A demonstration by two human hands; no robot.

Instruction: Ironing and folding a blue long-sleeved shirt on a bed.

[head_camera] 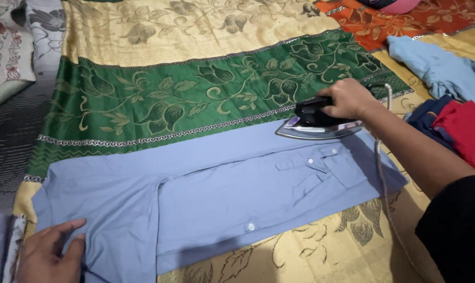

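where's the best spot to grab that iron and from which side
Grip the iron by its black handle on top, coming down from above, as the right hand does. The handle runs along the body over the flat metal soleplate, which lies face down on the blue shirt.

Right hand grips black handle of metal-soled clothes iron, sole resting on upper edge of flat-spread light blue buttoned shirt. Left hand lies flat, pressing shirt's near-left end. Underneath, green-and-gold floral patterned cloth. Folded red garment at right.
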